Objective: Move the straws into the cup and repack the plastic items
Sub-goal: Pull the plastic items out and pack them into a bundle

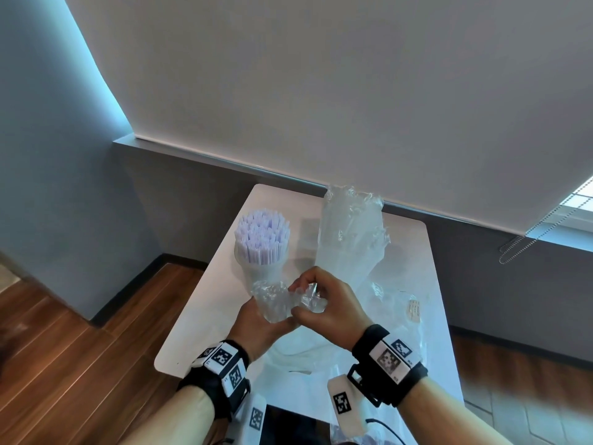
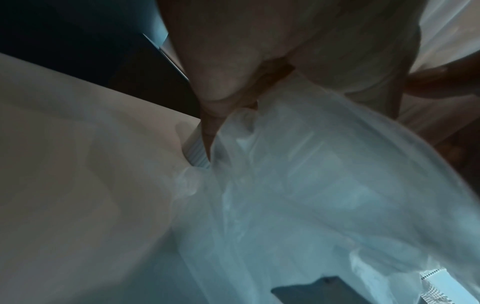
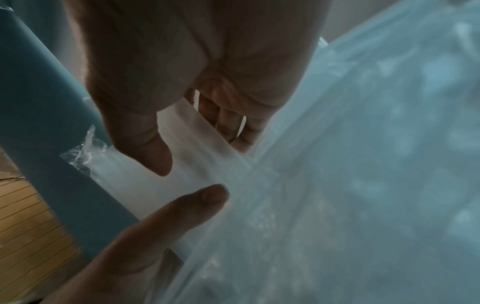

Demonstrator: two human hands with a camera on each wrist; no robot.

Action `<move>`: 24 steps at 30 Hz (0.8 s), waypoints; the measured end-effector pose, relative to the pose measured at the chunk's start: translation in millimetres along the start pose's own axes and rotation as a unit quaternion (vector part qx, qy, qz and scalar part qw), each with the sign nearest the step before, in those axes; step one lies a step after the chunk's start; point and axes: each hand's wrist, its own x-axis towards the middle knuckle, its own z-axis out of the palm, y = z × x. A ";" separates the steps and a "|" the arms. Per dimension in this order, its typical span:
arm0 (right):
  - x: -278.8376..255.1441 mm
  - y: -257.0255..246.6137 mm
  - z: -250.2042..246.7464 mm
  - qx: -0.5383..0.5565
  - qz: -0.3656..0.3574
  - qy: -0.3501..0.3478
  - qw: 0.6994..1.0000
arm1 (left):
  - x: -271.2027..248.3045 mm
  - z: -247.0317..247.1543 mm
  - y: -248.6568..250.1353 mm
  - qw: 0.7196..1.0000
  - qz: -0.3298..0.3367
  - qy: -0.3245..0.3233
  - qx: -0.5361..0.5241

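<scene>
A clear cup (image 1: 256,271) packed with pale lilac straws (image 1: 262,236) stands upright on the white table (image 1: 199,313), left of centre. In front of it both hands hold one crumpled clear plastic wrapper (image 1: 277,305) above the table. My left hand (image 1: 272,319) grips it from below, and my right hand (image 1: 305,300) pinches its right end from above. In the left wrist view the left hand (image 2: 233,102) closes on the wrapper (image 2: 298,174), with the cup (image 2: 196,152) just beyond. In the right wrist view the right hand (image 3: 197,144) pinches the film (image 3: 197,168).
A tall clear plastic bag (image 1: 349,232) stands upright right of the cup. More clear bags (image 1: 394,319) lie across the table's right and near side, with a small beige piece (image 1: 414,311) inside. A dark flat device (image 1: 288,425) lies at the near edge. Wooden floor is on the left.
</scene>
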 end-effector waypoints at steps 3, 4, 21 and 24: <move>-0.3 -1.6 0.8 -0.003 -0.015 0.003 1.000 | 0.1 1.2 0.3 1.000 0.002 -0.003 0.006; -0.3 -2.2 0.8 -0.003 -0.016 0.001 1.000 | 0.7 1.6 -0.2 1.000 0.001 0.000 0.006; -2.4 2.1 3.8 0.027 0.030 0.060 0.997 | 6.0 0.9 -9.2 0.997 -0.021 -0.007 0.071; -3.6 2.4 0.8 0.038 0.052 0.079 0.995 | 3.8 0.9 -6.8 0.997 -0.027 0.010 0.074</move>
